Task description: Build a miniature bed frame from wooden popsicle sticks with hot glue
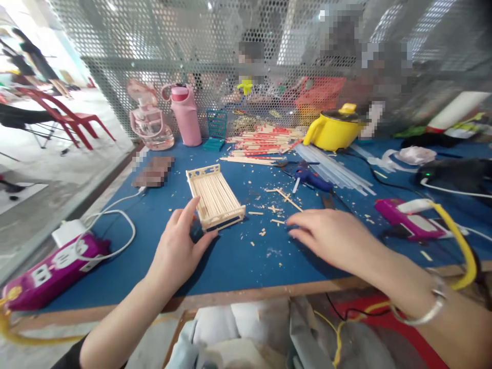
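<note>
A small bed-like frame of pale wooden sticks (pixel 215 197) lies on the blue table top (pixel 238 256). My left hand (pixel 179 246) rests at its near left corner, fingers apart, thumb and forefinger touching the frame's end. My right hand (pixel 326 233) lies flat on the table to the right, fingers stretched out toward small cut stick pieces (pixel 279 221). A silver bracelet (pixel 426 307) circles my right wrist.
Loose sticks (pixel 261 143) are piled at the back, beside a blue glue gun (pixel 313 179), clear glue rods (pixel 334 169), a yellow pot (pixel 334 130) and a pink bottle (pixel 186 115). A purple power strip (pixel 54 269) sits left, a pink glue gun (pixel 407 220) right. People sit behind the mesh (pixel 249 66).
</note>
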A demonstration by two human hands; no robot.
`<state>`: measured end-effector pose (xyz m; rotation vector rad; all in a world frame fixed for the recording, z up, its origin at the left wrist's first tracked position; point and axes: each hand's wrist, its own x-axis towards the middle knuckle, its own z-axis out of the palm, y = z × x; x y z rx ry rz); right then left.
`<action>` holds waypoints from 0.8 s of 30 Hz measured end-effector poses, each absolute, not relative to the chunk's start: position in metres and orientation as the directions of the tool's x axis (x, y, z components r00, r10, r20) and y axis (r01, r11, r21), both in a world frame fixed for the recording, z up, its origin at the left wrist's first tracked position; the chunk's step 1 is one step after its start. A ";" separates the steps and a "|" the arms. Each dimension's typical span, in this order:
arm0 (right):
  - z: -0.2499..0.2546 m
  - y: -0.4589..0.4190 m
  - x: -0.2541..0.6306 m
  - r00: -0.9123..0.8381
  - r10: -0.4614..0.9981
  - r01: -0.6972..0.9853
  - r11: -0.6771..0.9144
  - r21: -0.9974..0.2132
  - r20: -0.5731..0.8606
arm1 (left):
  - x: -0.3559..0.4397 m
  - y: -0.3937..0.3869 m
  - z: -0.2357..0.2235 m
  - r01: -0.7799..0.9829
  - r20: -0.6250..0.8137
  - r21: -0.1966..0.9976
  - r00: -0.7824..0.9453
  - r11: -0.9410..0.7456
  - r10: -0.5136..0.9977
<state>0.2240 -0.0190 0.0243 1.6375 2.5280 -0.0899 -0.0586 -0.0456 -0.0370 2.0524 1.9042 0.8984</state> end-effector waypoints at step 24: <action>0.077 0.002 0.197 -0.673 0.702 0.590 0.699 -0.405 0.231 | -0.058 0.005 0.049 0.370 0.092 0.909 0.276 -0.194 0.957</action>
